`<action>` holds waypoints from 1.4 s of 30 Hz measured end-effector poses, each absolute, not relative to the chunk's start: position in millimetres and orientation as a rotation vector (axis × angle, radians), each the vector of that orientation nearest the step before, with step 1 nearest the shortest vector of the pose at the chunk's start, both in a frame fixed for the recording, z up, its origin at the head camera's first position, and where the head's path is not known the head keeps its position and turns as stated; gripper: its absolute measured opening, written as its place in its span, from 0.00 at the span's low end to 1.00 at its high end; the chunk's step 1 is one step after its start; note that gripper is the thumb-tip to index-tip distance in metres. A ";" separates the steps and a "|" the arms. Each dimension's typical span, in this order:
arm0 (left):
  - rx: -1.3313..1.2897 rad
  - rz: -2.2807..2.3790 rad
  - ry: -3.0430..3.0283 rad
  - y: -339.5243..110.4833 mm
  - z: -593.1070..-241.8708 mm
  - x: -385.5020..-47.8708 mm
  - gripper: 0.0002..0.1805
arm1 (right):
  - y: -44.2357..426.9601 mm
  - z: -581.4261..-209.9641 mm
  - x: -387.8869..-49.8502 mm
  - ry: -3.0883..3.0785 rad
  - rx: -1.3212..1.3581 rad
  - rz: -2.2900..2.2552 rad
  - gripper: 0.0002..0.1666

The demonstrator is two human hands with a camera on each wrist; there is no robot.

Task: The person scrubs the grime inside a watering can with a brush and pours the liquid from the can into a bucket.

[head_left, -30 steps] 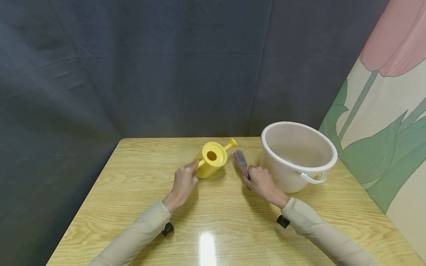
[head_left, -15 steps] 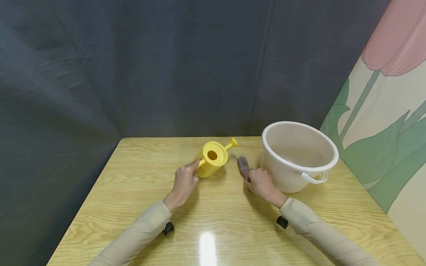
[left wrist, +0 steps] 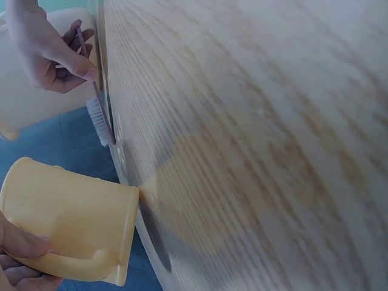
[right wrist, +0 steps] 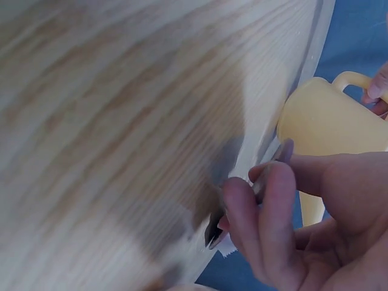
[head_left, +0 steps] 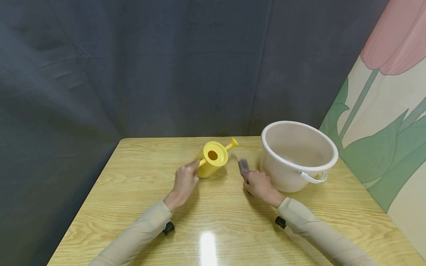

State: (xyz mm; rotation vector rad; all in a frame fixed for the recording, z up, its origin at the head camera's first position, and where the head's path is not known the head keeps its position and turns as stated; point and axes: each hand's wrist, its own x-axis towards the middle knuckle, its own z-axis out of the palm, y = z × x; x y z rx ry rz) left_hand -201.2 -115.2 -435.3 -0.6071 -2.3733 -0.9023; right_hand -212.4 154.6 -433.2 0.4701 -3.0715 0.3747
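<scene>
Brush [head_left: 244, 166], likely light and stiff-handled, is gripped by its handle in the right hand [head_left: 261, 185], between a yellow watering can [head_left: 208, 170] and a white bucket [head_left: 279, 174]. The left hand [head_left: 185, 181] grasps the watering can's handle, a sound hold for probably light, slick plastic. Contents of both containers are unclear.

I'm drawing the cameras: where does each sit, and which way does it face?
Head: on the head, facing forward and down at the table; left hand, right hand and sleeves show.
Left wrist: on that wrist, facing the yellow watering can; both hands show.
Right wrist: on that wrist, facing the brush; both hands show.
Both wrist views share the can and brush.
</scene>
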 end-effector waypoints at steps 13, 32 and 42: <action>-0.599 -0.901 -2.380 -114.5 -435.2 -200.9 0.23 | 155.3 -442.6 -214.8 -3.106 0.465 0.327 0.18; -0.627 -0.909 -2.371 -115.4 -436.9 -200.7 0.22 | 152.3 -437.4 -211.4 -3.130 0.471 0.269 0.17; -0.628 -0.882 -2.353 -116.6 -438.3 -200.5 0.22 | 153.4 -429.6 -206.9 -3.162 0.492 0.317 0.19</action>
